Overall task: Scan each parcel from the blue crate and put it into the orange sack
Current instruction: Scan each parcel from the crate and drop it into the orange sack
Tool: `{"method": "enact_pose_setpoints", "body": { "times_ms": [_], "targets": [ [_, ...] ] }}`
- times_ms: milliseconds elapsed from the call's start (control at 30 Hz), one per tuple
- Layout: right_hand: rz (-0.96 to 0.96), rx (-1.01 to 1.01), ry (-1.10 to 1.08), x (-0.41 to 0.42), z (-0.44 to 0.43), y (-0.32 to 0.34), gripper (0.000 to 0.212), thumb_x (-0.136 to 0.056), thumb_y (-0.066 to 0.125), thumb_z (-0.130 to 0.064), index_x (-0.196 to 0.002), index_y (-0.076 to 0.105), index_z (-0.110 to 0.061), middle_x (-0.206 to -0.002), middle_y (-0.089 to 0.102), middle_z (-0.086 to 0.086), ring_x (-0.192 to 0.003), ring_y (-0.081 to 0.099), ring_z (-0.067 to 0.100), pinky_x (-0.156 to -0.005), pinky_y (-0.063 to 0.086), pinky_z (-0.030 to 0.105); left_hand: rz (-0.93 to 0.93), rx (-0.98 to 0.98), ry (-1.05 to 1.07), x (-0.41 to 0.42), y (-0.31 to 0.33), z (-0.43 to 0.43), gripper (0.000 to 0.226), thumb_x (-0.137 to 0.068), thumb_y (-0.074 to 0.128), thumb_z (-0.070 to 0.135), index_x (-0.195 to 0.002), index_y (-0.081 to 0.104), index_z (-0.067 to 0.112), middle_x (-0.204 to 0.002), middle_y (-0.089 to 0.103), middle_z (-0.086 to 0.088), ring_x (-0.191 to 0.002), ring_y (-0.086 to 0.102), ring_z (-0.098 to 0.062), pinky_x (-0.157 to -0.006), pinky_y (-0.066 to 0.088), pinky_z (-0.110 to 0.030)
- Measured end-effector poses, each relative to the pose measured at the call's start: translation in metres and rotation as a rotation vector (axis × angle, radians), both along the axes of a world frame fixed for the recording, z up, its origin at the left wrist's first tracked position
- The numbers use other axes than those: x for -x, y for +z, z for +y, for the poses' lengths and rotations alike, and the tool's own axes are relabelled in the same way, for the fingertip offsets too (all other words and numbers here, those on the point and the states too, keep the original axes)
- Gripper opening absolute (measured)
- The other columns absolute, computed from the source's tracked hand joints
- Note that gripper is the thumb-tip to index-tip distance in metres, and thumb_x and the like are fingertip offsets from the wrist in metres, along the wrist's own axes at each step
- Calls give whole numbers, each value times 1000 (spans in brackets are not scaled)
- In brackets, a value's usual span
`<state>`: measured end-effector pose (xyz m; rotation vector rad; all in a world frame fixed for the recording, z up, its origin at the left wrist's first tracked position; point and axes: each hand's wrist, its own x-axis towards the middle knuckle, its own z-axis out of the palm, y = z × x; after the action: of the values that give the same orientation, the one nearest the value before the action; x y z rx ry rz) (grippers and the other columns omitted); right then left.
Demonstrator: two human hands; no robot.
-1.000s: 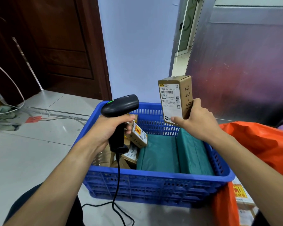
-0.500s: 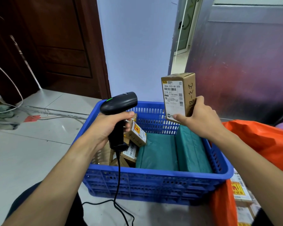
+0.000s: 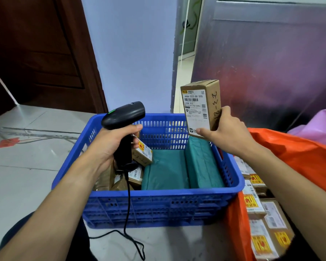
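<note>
Left hand (image 3: 109, 146) gripping the scanner (image 3: 123, 115), right hand (image 3: 226, 132) pinching the parcel (image 3: 199, 108) upright above the blue crate (image 3: 158, 194) (label toward us), we should swing the scanner's nose, seemingly aimed wide, onto the barcode (image 3: 191, 100).

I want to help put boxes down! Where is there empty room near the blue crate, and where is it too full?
Bare floor tiles lie left of the blue crate, toward the brown door. Inside, there is room above the flat green parcel, between the small boxes and the upright green parcel. The orange sack is crowded with labelled cartons.
</note>
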<state>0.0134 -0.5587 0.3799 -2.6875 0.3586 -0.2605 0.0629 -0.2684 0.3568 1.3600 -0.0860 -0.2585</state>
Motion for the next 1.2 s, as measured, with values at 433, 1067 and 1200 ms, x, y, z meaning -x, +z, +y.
{"method": "enact_pose_setpoints", "body": {
  "times_ms": [433, 1067, 1200],
  "targets": [
    [-15, 4, -143, 49, -76, 0, 65, -85, 75, -55, -118, 36, -15, -130, 65, 12, -114, 63, 37, -75, 41, 36, 50, -9, -62, 2, -15, -64, 15, -74, 81, 15, -83, 71, 8, -70, 63, -7, -53, 58, -16, -54, 55, -27],
    [116, -550, -600, 121, -241, -123, 61, -77, 79, -55, -115, 64, -10, -97, 74, 9, -78, 72, 27, -59, 55, 37, 245, -106, -493, 50, -66, -193, 35, -77, 77, 39, -88, 77, 6, -87, 75, -15, -68, 67, -20, -67, 59, -29],
    [142, -621, -741, 145, -262, -169, 71, -72, 76, -62, -116, 54, -11, -104, 70, 11, -89, 70, 31, -69, 57, 41, 264, -159, -532, 60, -88, -216, 49, -60, 94, 56, -78, 82, 12, -88, 76, -16, -73, 71, -22, -74, 62, -32]
  ]
}}
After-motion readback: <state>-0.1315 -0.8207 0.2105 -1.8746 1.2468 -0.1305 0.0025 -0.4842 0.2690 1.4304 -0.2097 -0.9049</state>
